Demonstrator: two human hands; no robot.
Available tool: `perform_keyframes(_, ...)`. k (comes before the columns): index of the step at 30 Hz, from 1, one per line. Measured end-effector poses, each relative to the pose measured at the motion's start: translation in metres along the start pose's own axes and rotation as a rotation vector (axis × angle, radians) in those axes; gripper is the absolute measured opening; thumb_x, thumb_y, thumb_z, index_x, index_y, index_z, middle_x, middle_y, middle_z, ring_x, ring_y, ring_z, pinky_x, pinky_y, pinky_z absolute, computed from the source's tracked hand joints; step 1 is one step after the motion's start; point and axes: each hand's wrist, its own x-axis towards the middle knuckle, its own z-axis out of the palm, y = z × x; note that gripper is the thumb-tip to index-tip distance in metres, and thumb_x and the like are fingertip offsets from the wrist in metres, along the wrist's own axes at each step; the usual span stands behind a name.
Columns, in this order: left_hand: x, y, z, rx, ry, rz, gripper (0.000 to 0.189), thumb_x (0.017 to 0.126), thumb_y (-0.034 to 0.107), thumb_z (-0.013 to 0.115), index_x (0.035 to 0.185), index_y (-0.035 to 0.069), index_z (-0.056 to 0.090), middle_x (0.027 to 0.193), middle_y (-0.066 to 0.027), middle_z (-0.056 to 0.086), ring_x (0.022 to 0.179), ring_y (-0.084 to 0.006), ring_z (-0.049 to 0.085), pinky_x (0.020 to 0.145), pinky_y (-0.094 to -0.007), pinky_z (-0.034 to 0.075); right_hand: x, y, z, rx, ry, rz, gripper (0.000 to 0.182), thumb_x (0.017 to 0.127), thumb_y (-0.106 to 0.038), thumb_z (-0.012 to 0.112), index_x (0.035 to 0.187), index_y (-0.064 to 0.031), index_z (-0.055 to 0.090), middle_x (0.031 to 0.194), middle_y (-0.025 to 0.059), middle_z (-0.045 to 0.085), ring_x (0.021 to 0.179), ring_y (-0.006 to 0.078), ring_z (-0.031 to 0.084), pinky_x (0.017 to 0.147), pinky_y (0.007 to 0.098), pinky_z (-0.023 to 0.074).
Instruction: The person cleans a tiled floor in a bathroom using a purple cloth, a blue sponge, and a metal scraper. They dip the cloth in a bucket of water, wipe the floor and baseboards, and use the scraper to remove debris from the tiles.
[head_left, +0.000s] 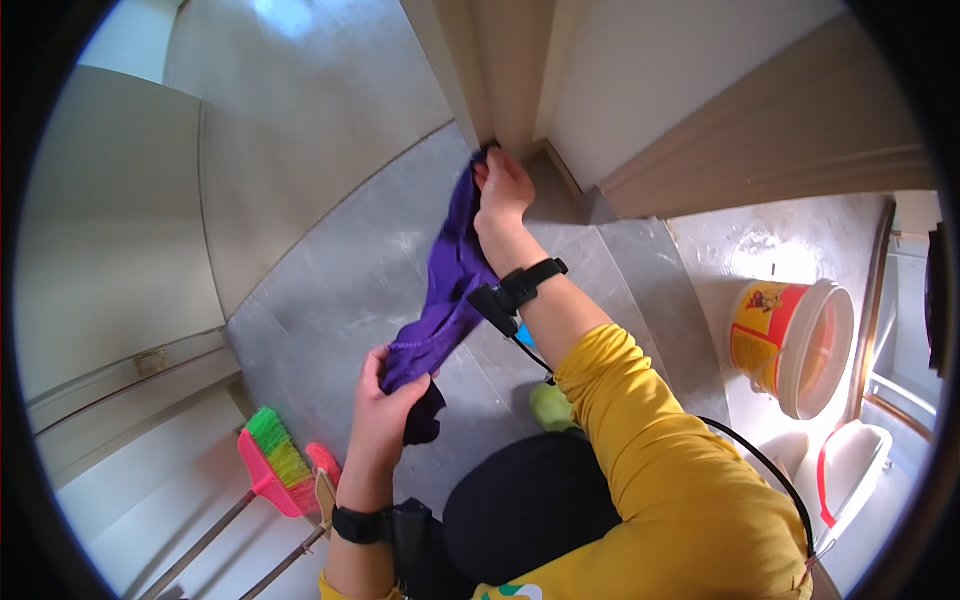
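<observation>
A purple cloth (455, 262) stretches between my two hands above the grey floor. My left hand (386, 405) grips its lower end, and a dark piece of fabric (426, 416) hangs below those fingers. At the upper end, my right hand (506, 184) holds the cloth against the foot of the beige door frame (502, 82). The right fingertips are partly hidden by the hand itself. Each wrist wears a black strap with a small device; the right one (517, 289) has a cable running from it.
A broom with pink, green and yellow bristles (279, 450) leans at lower left beside a second long-handled tool (324, 480). An open door (300, 142) spans the upper left. To the right, a printed plastic bucket (787, 345) and a white container with a red edge (851, 472) stand.
</observation>
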Motion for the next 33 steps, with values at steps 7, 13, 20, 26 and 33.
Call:
perform_keyframes(7, -0.001, 0.001, 0.012, 0.083, -0.234, 0.072, 0.044, 0.078, 0.002, 0.063, 0.118, -0.001, 0.043, 0.094, -0.0116, 0.063, 0.082, -0.0188, 0.062, 0.067, -0.0296, 0.051, -0.002, -0.046, -0.058, -0.932, -0.034, -0.79, 0.044, 0.084, -0.015, 0.059, 0.122, 0.0056, 0.05, 0.108, 0.0153, 0.059, 0.094, 0.0228, 0.058, 0.082, 0.0337, 0.0455)
perform_keyframes(13, 0.026, -0.001, 0.03, 0.187, -0.228, 0.033, 0.04, 0.076, 0.005, 0.063, 0.112, 0.0, 0.047, 0.093, -0.0108, 0.063, 0.081, -0.0164, 0.061, 0.074, -0.0279, 0.047, 0.054, -0.018, -0.074, -2.308, -0.21, -1.167, 0.05, 0.082, -0.017, 0.048, 0.125, 0.0083, 0.044, 0.125, 0.0239, 0.046, 0.114, 0.0364, 0.043, 0.096, 0.0457, 0.0347)
perform_keyframes(20, 0.01, -0.014, 0.009, 0.154, -0.204, 0.013, 0.039, 0.074, 0.006, 0.066, 0.11, 0.0, 0.05, 0.091, -0.006, 0.06, 0.081, -0.012, 0.057, 0.071, -0.0253, 0.046, -0.002, -0.034, -0.156, -2.285, -0.581, -0.891, 0.052, 0.073, -0.008, 0.053, 0.121, 0.0065, 0.043, 0.111, 0.0191, 0.049, 0.101, 0.0306, 0.049, 0.086, 0.0407, 0.0429)
perform_keyframes(26, 0.017, -0.014, 0.04, 0.266, -0.25, -0.029, 0.039, 0.076, 0.006, 0.065, 0.112, 0.002, 0.05, 0.092, -0.0046, 0.06, 0.08, -0.0105, 0.056, 0.071, -0.0248, 0.045, 0.065, -0.016, -0.079, -2.166, -0.484, -0.96, 0.043, 0.073, -0.009, 0.052, 0.112, 0.0082, 0.05, 0.109, 0.0201, 0.05, 0.099, 0.0327, 0.048, 0.084, 0.0387, 0.043)
perform_keyframes(33, 0.013, -0.013, 0.003, 0.227, -0.198, 0.062, 0.037, 0.075, 0.004, 0.065, 0.109, 0.003, 0.05, 0.088, -0.0029, 0.055, 0.073, -0.0081, 0.054, 0.062, -0.0236, 0.046, 0.026, -0.046, -0.182, -2.357, -0.669, -1.153, 0.052, 0.075, -0.009, 0.05, 0.122, 0.0106, 0.045, 0.13, 0.0252, 0.04, 0.115, 0.0385, 0.041, 0.102, 0.0428, 0.0334)
